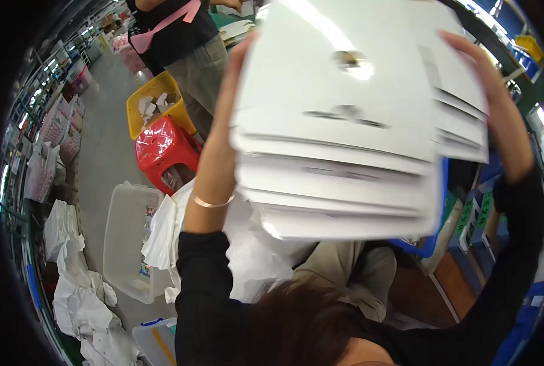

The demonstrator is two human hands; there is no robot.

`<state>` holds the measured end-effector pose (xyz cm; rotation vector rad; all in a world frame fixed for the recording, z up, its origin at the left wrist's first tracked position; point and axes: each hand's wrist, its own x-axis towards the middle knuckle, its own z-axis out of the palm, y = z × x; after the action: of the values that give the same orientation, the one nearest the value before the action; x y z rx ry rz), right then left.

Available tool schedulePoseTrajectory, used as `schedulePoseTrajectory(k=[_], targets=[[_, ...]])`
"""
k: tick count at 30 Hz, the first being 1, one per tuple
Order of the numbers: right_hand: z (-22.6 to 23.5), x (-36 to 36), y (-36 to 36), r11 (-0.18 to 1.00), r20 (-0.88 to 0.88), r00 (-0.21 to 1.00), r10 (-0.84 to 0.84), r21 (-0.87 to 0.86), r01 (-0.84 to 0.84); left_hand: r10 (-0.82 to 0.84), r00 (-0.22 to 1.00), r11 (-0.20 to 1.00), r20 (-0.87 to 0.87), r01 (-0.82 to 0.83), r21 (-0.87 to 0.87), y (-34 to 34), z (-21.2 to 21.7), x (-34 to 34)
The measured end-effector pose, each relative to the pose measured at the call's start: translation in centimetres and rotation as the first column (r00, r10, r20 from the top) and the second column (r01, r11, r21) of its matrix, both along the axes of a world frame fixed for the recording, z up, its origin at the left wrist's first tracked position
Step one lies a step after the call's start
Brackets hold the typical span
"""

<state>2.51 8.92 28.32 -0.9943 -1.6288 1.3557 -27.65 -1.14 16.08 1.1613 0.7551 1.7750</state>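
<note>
A thick stack of flat white sheets (345,79), stiff like card, is raised in front of me. The top one has a round hole with a dark slot mark below it, and the lower ones fan out unevenly toward me. My left hand (236,67) grips the stack's left edge, its fingers mostly hidden. Against the right edge presses my right hand (476,58), blurred, holding the same stack from the other side. A smaller overlapping part of the stack (461,116) juts out at the right.
To the left are a red stool (165,149), a yellow bin (131,113) with scraps and a translucent tub (116,244). Crumpled white sheeting (79,299) lies on the floor. Another person (186,52) stands ahead. A blue crate (430,244) shows under the stack.
</note>
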Motion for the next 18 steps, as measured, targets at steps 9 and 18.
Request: schedulePoseTrajectory(k=[9, 18], targets=[[-12.7, -29.5, 5.2, 0.882, -0.147, 0.910, 0.387, -0.230, -0.412, 0.310, 0.901, 0.934, 0.303, -0.230, -0.272, -8.1, -7.3, -19.0], [-20.4, -35.7, 10.5, 0.866, -0.172, 0.965, 0.200, -0.429, -0.256, 0.400, 0.912, 0.840, 0.086, -0.328, -0.432, -1.0, -10.4, -25.8]])
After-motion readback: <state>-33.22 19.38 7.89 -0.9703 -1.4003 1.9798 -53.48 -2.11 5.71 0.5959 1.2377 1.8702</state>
